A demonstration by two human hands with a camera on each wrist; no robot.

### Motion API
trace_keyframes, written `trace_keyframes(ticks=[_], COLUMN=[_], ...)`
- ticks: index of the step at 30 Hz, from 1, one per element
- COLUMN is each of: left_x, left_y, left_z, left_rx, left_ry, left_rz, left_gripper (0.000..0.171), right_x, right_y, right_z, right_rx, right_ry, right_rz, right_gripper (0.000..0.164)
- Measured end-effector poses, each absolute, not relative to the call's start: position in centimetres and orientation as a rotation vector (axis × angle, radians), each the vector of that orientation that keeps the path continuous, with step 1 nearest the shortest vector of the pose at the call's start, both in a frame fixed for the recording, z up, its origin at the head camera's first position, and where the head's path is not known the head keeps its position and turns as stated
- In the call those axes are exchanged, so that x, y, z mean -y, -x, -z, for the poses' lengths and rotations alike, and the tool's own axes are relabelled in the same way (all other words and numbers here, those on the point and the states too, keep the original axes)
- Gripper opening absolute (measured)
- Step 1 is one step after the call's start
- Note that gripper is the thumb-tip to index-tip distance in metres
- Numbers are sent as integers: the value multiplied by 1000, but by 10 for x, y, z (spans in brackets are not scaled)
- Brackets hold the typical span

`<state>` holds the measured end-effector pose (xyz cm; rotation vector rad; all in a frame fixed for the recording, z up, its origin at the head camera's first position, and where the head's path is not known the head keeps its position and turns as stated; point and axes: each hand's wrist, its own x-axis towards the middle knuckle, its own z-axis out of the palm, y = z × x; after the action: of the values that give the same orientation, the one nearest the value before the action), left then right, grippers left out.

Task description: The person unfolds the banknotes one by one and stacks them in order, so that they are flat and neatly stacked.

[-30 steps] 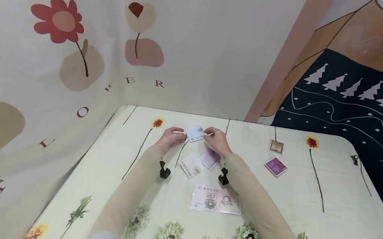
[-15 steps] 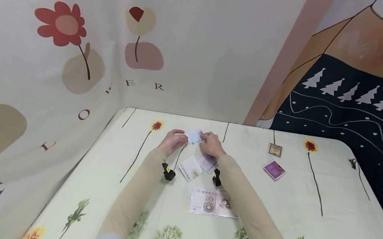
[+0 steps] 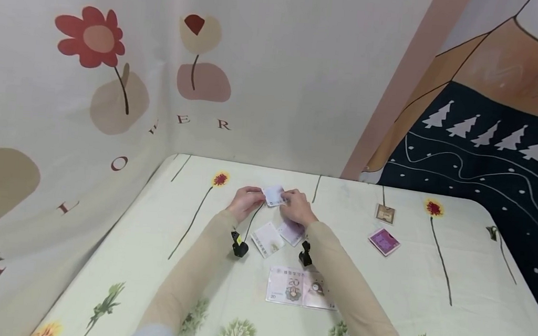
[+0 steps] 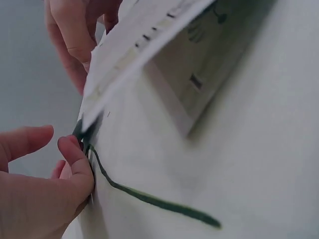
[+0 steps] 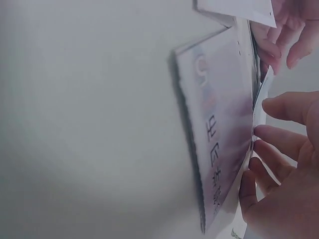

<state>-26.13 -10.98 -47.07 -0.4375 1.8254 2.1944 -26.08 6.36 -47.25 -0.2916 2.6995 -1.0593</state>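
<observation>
A pale bluish folded banknote (image 3: pixel 273 195) lies between the two hands near the table's back edge. My right hand (image 3: pixel 298 207) pinches its right side; part of that side is hidden under the fingers. My left hand (image 3: pixel 244 202) is beside the left corner. In the left wrist view, the left thumb and fingers (image 4: pixel 75 154) stand apart from each other, close to the lower corner of the tilted banknote. Nearer the body lie a white folded banknote (image 3: pixel 268 239) and a purple folded banknote (image 3: pixel 290 233), the latter partly under the right wrist.
An unfolded pink 20 banknote (image 3: pixel 285 285) lies in front, partly covered by the right sleeve. At the right are a brown folded note (image 3: pixel 385 214) and a magenta folded note (image 3: pixel 384 242). A flower-print cloth (image 3: pixel 183 298) covers the table; a curtain (image 3: pixel 277 126) hangs behind.
My right hand has shifted left, and its fingers now cover the right part of the bluish banknote. The left hand has moved slightly right. The other banknotes stay in place.
</observation>
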Motion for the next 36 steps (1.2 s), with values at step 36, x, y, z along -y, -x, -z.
trace_keyframes(ticks=[36], left_x=[98], left_y=[238], left_z=[439], left_rx=[-1928], left_ry=[201], left_rz=[-2219], left_gripper=[25], right_x=[-56], right_y=[230], right_z=[456], right_rx=[-2624], right_ry=[321], right_rz=[1733], right_gripper=[21])
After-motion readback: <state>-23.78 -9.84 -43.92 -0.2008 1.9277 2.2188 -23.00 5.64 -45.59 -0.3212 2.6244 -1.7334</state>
